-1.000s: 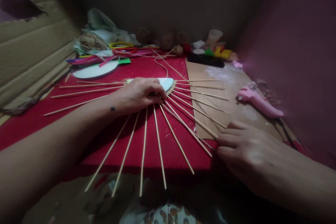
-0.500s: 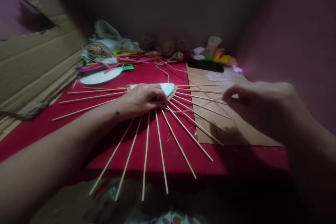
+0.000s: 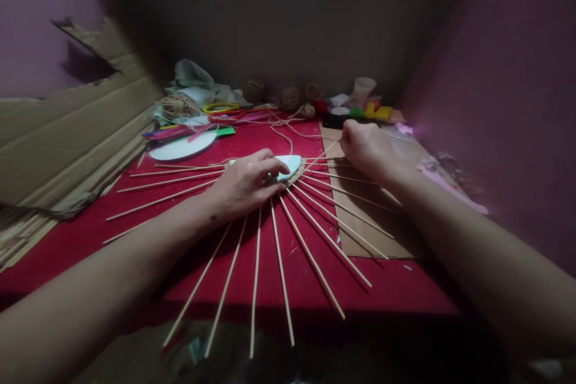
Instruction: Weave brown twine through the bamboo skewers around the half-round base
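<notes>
My left hand (image 3: pixel 245 183) presses flat on a pale blue half-disc (image 3: pixel 289 165) from which several thin wooden sticks (image 3: pixel 310 258) fan out over the red tabletop (image 3: pixel 135 222). A band of jute cord wraps the disc's curved edge. My right hand (image 3: pixel 366 147) is closed on a strand of jute cord (image 3: pixel 321 153), pulled taut from the disc's right edge toward the back right. The hand hovers over the brown cardboard sheet (image 3: pixel 373 234).
A white disc (image 3: pixel 182 147), coloured strips, jute bundles (image 3: pixel 177 105), twine balls (image 3: pixel 288 96), a paper cup (image 3: pixel 362 87) and a black comb crowd the back. A pink glue gun (image 3: pixel 450 186) lies at the right. Torn cardboard (image 3: pixel 67 138) leans at the left.
My right hand rose from the front right edge of the table, drew the cord up, then moved back and left to a spot close beside the disc. My left hand stayed put.
</notes>
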The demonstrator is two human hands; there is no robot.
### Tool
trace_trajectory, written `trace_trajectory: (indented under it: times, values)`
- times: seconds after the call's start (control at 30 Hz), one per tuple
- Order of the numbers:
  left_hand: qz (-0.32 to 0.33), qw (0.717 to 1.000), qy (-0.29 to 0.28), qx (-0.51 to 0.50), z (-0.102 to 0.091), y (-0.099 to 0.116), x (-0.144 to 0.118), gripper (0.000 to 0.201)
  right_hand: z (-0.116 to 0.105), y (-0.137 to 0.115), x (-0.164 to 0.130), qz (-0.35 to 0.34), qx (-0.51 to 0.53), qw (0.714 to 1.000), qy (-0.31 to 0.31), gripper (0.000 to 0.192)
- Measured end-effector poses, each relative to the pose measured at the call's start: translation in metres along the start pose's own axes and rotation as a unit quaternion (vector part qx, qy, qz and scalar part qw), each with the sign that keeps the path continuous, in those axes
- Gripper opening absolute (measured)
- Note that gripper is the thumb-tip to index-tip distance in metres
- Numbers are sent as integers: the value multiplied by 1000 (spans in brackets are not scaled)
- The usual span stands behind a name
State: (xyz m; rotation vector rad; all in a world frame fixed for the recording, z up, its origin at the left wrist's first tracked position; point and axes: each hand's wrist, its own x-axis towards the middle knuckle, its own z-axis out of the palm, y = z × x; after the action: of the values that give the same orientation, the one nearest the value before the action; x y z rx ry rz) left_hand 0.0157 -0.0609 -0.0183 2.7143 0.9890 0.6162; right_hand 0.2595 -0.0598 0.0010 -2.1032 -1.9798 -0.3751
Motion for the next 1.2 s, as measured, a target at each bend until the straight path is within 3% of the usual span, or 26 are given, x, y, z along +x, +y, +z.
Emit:
trace_trajectory:
  times: [0.07, 0.13, 0.27, 0.47, 0.77, 0.97, 1.13, 1.2]
  values:
    - [3, 998, 36, 54, -1, -4, 1, 29, 7, 1, 0, -4, 4, 1000, -3, 23]
    - [-26, 994, 30, 102, -1, -9, 6, 40, 10, 3, 1, -6, 10, 1000, -10, 23]
    - [-116, 985, -92, 85, 0, -17, 18, 57, 14, 6, 4, -15, 25, 999, -19, 21]
    - [-29, 985, -164, 32, -8, -19, 22, 64, 16, 8, 2, -31, 31, 999, -15, 21]
    - [-19, 980, -196, 38, -27, -21, 37, 75, 16, 11, 3, -35, 45, 998, -9, 20]
    - [-20, 970, -236, -54, -30, -41, 41, 61, 16, 14, -1, -44, 73, 996, 4, 17]
    - [19, 984, -171, -37, -27, -15, 38, 41, 14, 17, 0, -34, 99, 994, 27, 14]
    - [1, 990, -132, -49, -20, -4, 37, 28, 14, 19, 1, -30, 113, 993, 27, 12]
